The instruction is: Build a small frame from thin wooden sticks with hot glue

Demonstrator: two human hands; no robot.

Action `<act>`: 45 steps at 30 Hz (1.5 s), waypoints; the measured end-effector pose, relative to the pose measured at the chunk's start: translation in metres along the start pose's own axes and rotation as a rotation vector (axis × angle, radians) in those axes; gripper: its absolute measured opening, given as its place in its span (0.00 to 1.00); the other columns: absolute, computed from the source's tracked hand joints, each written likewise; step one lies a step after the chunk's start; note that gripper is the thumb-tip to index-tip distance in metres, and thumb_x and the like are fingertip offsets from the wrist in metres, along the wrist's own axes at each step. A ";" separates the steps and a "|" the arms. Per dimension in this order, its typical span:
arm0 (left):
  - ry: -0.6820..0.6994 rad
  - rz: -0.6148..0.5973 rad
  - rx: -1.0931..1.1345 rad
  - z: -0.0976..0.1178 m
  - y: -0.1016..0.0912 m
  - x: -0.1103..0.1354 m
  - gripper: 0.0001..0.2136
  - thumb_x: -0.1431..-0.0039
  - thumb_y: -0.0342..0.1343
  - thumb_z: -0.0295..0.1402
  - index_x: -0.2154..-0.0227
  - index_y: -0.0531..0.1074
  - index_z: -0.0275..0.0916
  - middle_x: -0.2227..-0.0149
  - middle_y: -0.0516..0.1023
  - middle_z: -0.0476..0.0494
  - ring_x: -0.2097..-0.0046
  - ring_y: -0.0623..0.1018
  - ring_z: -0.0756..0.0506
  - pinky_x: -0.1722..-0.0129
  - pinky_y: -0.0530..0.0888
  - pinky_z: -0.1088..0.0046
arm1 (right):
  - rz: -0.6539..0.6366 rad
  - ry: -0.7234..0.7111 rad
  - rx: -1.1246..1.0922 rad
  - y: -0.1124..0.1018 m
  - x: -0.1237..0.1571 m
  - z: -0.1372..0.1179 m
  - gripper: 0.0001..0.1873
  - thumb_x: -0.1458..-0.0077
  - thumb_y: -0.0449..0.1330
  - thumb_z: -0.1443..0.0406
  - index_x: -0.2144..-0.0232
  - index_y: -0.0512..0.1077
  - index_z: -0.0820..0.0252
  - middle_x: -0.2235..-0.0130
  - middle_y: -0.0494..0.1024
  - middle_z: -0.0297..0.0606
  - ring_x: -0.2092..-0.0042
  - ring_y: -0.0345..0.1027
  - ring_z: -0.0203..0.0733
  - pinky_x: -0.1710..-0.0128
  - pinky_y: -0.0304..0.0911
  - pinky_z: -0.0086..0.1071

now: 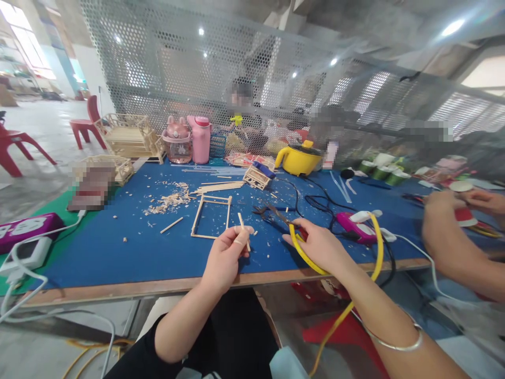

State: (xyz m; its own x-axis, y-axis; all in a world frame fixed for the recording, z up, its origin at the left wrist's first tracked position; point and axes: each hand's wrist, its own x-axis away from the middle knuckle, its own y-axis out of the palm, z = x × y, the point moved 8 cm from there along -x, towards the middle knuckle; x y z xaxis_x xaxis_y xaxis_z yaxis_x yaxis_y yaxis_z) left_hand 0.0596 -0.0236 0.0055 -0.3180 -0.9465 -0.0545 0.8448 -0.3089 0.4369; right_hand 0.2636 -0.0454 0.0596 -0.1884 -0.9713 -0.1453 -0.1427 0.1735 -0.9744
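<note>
My left hand [226, 255] is closed in a pinch on a short wooden stick [243, 229], held upright just above the blue table top [118, 247]. Just beyond it lies a rectangular frame of wooden sticks [211, 216]. My right hand [317, 245] rests on the table with its fingers curled around a yellow cable [305, 255] and something red beneath them. Black pliers [272, 213] lie just beyond that hand, and a pink glue gun [357, 226] lies to its right.
Loose sticks [216, 187], wood scraps [169, 200] and stick models [130, 137] lie farther back, with a pink jug [200, 138] and a yellow pot [298, 158]. Another person's hands [453, 221] work at the right. A power strip [27, 227] sits far left.
</note>
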 end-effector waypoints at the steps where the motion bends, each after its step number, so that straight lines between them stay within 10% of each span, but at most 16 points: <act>1: 0.007 -0.007 -0.040 0.002 0.001 0.001 0.15 0.47 0.57 0.44 0.67 0.74 0.35 0.77 0.67 0.52 0.75 0.65 0.54 0.71 0.65 0.78 | -0.014 0.011 0.029 0.001 -0.004 0.010 0.21 0.50 0.57 0.53 0.56 0.70 0.56 0.66 0.79 0.42 0.65 0.73 0.51 0.70 0.62 0.34; 12: 0.056 -0.060 -0.263 0.008 0.009 0.005 0.14 0.43 0.53 0.43 0.67 0.73 0.36 0.76 0.68 0.50 0.71 0.68 0.52 0.68 0.66 0.77 | -0.281 -0.252 -0.189 0.016 0.008 0.011 0.25 0.53 0.61 0.53 0.52 0.73 0.52 0.58 0.79 0.36 0.59 0.73 0.46 0.60 0.66 0.34; 18: 0.021 -0.008 -0.260 0.002 0.007 0.006 0.17 0.44 0.52 0.46 0.63 0.73 0.36 0.73 0.72 0.47 0.71 0.73 0.50 0.70 0.70 0.75 | -0.134 -0.190 -0.067 0.027 -0.063 0.005 0.26 0.51 0.60 0.55 0.51 0.73 0.59 0.56 0.79 0.45 0.57 0.72 0.50 0.60 0.65 0.36; 22: 0.050 -0.042 -0.297 0.006 0.007 0.006 0.17 0.45 0.55 0.44 0.61 0.74 0.35 0.75 0.69 0.49 0.73 0.69 0.53 0.73 0.67 0.77 | -0.278 -0.238 0.110 0.025 -0.092 -0.010 0.29 0.54 0.61 0.63 0.47 0.69 0.59 0.54 0.78 0.46 0.56 0.72 0.50 0.59 0.65 0.35; 25: -0.059 -0.091 -0.229 0.004 0.005 0.006 0.21 0.48 0.58 0.43 0.55 0.69 0.36 0.76 0.65 0.54 0.78 0.65 0.55 0.77 0.63 0.79 | -0.168 -0.179 0.266 -0.002 -0.079 -0.028 0.32 0.53 0.60 0.66 0.43 0.64 0.60 0.52 0.76 0.50 0.54 0.71 0.55 0.58 0.65 0.40; 28: -0.090 -0.112 -0.240 0.015 -0.002 0.007 0.25 0.50 0.60 0.40 0.50 0.63 0.37 0.77 0.64 0.56 0.78 0.63 0.56 0.79 0.61 0.80 | -0.004 -0.548 0.001 -0.030 -0.033 -0.088 0.26 0.43 0.52 0.62 0.42 0.61 0.55 0.49 0.74 0.43 0.50 0.68 0.47 0.52 0.63 0.38; 32: 0.049 -0.067 -0.380 0.046 -0.020 0.004 0.26 0.52 0.62 0.35 0.50 0.63 0.39 0.76 0.67 0.55 0.75 0.66 0.55 0.76 0.63 0.81 | -0.177 -0.933 -0.206 -0.022 0.019 -0.144 0.16 0.39 0.50 0.63 0.53 0.73 0.56 0.58 0.78 0.40 0.57 0.71 0.40 0.58 0.63 0.31; 40: 0.293 0.371 -0.681 0.115 -0.112 -0.015 0.17 0.41 0.49 0.44 0.60 0.72 0.37 0.68 0.76 0.46 0.71 0.72 0.52 0.75 0.66 0.79 | -0.170 -0.695 -0.260 0.001 -0.034 -0.176 0.08 0.47 0.56 0.64 0.72 0.74 0.58 0.72 0.77 0.34 0.71 0.68 0.36 0.72 0.57 0.28; 45: 0.139 0.141 -0.637 0.097 -0.120 -0.031 0.28 0.45 0.55 0.41 0.43 0.57 0.39 0.59 0.75 0.42 0.67 0.71 0.51 0.71 0.67 0.78 | -0.250 -0.589 -0.482 0.029 -0.047 -0.188 0.08 0.52 0.57 0.65 0.77 0.74 0.60 0.76 0.76 0.33 0.74 0.66 0.33 0.73 0.57 0.26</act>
State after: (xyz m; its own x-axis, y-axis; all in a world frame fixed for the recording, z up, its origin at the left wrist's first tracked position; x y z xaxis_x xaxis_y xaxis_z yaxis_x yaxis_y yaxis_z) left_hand -0.0736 0.0518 0.0421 -0.1636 -0.9718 -0.1697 0.9768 -0.1355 -0.1657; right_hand 0.0853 0.0364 0.0705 0.4291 -0.8938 -0.1303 -0.5423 -0.1395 -0.8285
